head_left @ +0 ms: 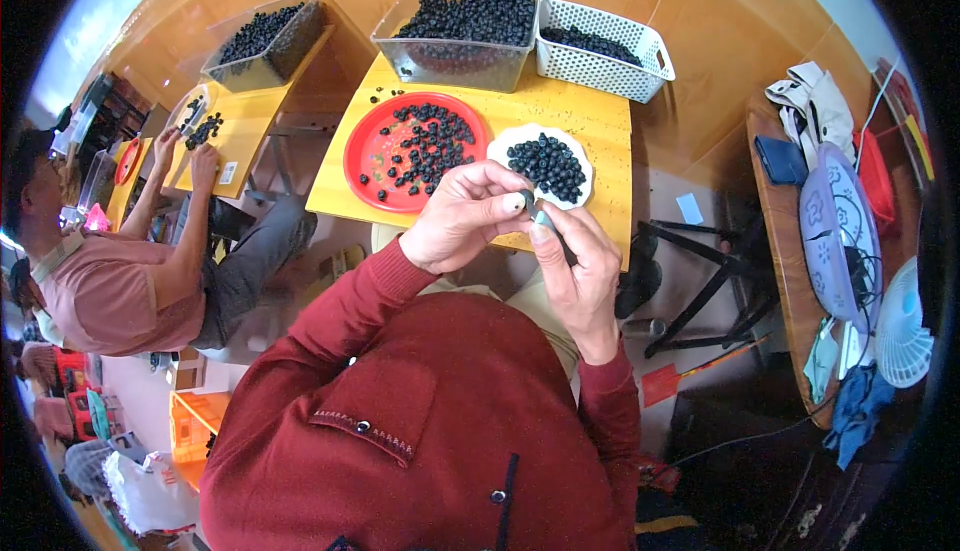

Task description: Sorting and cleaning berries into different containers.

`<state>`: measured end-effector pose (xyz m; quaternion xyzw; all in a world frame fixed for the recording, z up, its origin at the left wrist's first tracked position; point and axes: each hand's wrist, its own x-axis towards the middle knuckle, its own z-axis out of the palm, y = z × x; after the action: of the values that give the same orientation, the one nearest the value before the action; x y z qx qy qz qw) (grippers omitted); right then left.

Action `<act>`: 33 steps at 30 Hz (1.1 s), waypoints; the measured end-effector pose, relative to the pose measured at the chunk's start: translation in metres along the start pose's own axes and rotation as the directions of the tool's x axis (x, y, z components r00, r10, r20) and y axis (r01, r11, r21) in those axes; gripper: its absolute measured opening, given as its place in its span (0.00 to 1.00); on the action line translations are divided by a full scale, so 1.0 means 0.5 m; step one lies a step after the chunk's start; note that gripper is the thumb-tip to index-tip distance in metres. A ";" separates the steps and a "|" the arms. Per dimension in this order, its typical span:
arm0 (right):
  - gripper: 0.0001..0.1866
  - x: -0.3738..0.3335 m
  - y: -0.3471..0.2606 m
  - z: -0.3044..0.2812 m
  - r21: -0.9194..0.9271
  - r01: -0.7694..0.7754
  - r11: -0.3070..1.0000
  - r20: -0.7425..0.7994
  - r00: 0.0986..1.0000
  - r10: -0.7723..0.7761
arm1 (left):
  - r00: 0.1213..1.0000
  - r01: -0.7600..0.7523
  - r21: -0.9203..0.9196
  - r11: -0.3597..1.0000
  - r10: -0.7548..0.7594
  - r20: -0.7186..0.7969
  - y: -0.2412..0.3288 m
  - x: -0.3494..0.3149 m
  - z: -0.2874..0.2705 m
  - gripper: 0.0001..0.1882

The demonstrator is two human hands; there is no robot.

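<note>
Sleeves (345,296) of dark red are seen nearest. In the left hand (462,213), a dark round fruit (527,198) is clamped by the fingertip grip above the bench's (330,191) near edge; a slim dark object (563,243) is clamped in the right hand (580,269). Beyond, fruits are held by a red tray (353,173) left, a white plate (587,156) right, and, farthest, a clear bin (455,71).

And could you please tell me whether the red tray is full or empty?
Partly filled: on the red tray, black pieces lie scattered with bare red between.
</note>
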<state>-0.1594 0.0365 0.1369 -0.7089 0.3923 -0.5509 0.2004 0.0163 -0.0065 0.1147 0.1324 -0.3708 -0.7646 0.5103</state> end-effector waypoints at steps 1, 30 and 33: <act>0.14 -0.002 0.000 -0.002 0.000 0.000 1.000 0.004 1.000 -0.001 | 1.000 0.003 0.002 1.000 -0.003 0.000 -0.002 -0.001 0.000 0.08; 0.17 -0.039 0.017 -0.016 0.129 -0.188 0.974 0.053 0.982 0.182 | 0.999 0.025 -0.072 0.997 -0.022 0.048 -0.017 -0.024 -0.048 0.09; 0.17 -0.058 0.037 -0.017 0.122 -0.220 0.968 0.040 0.975 0.216 | 0.994 -0.001 0.078 0.997 0.010 -0.112 -0.016 -0.033 -0.082 0.12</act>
<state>-0.1759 0.0490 0.1082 -0.6547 0.4298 -0.5396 0.3091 0.0419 -0.0080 0.0777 0.1938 -0.3712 -0.7396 0.5269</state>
